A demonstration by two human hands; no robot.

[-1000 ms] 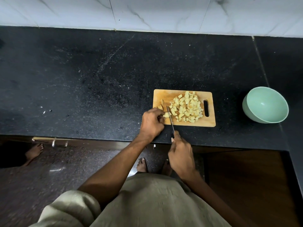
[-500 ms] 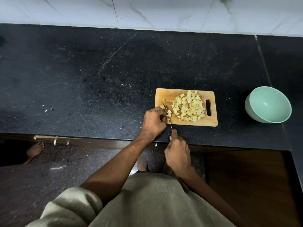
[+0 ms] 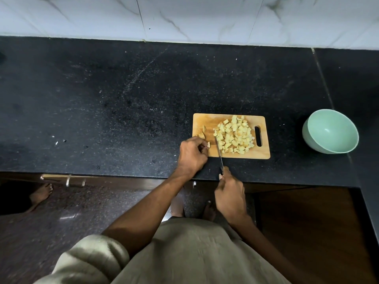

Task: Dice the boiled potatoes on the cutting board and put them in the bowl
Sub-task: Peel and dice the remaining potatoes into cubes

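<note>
A small wooden cutting board (image 3: 206,121) lies on the black counter. A heap of yellow potato cubes (image 3: 235,136) covers its middle and right part. A few larger uncut pieces (image 3: 202,134) sit at its left edge. My left hand (image 3: 191,153) rests at the board's near left corner and pinches a small potato piece (image 3: 208,144) in its fingertips. My right hand (image 3: 229,194) grips the handle of a knife (image 3: 219,151), whose blade lies on the board against the left side of the heap. A mint green bowl (image 3: 331,131), with nothing in it, stands to the right.
The black stone counter (image 3: 123,103) stretches left and back to a white tiled wall (image 3: 184,17). A few white crumbs (image 3: 56,141) lie at the left. Below the counter edge are a drawer handle (image 3: 67,179) and another person's bare foot (image 3: 41,193).
The knife blade has shifted right, from beside my left fingers to the edge of the diced heap. My left hand has drawn back slightly with a small piece.
</note>
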